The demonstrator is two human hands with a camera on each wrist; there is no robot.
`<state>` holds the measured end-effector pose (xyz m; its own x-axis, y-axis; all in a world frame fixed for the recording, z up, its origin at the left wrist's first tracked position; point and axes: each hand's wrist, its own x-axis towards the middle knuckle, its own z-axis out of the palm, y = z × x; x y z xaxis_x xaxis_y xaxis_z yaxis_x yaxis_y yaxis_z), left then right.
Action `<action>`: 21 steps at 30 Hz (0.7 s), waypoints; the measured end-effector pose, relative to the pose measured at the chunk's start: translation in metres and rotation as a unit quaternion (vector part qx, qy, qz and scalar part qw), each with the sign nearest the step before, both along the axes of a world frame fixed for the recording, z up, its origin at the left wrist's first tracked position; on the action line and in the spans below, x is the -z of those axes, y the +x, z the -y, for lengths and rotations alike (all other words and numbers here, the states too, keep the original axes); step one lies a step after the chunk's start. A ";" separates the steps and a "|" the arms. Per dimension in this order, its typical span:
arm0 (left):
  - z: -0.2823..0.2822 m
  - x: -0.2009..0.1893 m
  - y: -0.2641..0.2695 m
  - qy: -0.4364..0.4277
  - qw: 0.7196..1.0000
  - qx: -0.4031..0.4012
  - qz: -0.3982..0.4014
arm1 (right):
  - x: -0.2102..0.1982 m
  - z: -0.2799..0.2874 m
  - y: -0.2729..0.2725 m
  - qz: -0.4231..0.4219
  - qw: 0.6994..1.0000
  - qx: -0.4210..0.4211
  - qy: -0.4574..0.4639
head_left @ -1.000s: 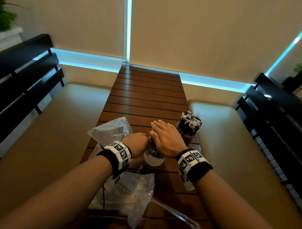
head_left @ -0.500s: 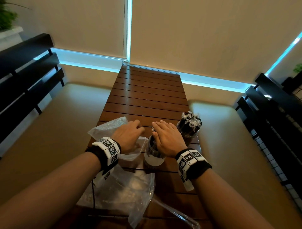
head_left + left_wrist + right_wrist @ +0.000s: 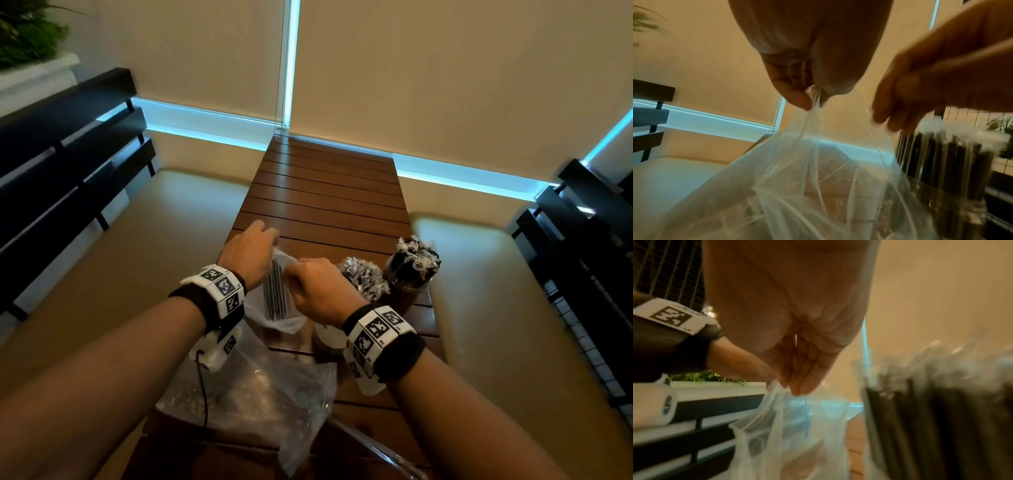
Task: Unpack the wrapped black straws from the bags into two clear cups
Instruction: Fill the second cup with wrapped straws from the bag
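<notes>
A small clear bag point(image 3: 274, 318) with a bundle of wrapped black straws point(image 3: 275, 294) hangs above the wooden table point(image 3: 325, 192). My left hand point(image 3: 274, 240) pinches its top edge point(image 3: 815, 99). My right hand point(image 3: 291, 274) pinches the opposite edge point(image 3: 777, 389), so the mouth is held between both hands. Right of my right hand stand two clear cups packed with upright wrapped straws, the nearer cup point(image 3: 363, 281) and the farther cup point(image 3: 411, 274). The nearer cup's lower part is hidden behind my right wrist.
A larger crumpled clear bag point(image 3: 260, 404) lies on the table under my left forearm. Cushioned benches point(image 3: 102, 274) flank the table on both sides, with dark slatted backs point(image 3: 51, 171). The far half of the table is bare wood.
My left hand moved from the cup to the bag and lifted it. My right hand came off the nearer cup's top and took the bag's other edge, uncovering the straw tops.
</notes>
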<state>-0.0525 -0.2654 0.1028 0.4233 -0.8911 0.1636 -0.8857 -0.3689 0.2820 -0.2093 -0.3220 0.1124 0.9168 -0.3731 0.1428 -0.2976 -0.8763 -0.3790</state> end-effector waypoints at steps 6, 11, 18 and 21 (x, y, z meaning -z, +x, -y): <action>-0.008 -0.027 0.001 -0.023 0.998 0.052 0.032 | 0.017 -0.005 0.035 -0.057 0.993 0.062 0.083; -0.019 -0.045 -0.008 -0.035 0.994 0.086 0.053 | 0.042 -0.005 0.055 -0.147 0.966 0.195 0.085; -0.029 -0.058 -0.013 -0.072 0.989 0.112 0.067 | 0.042 -0.015 0.061 -0.109 0.945 0.285 0.115; -0.030 -0.061 -0.012 -0.094 0.987 0.109 0.074 | 0.040 -0.016 0.063 -0.066 0.928 0.336 0.149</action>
<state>-0.0644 -0.2354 0.1637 0.1847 -0.9064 0.3799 -0.9746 -0.1193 0.1894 -0.1460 -0.3063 0.0724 0.4658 -0.8712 -0.1549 -0.7990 -0.3389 -0.4967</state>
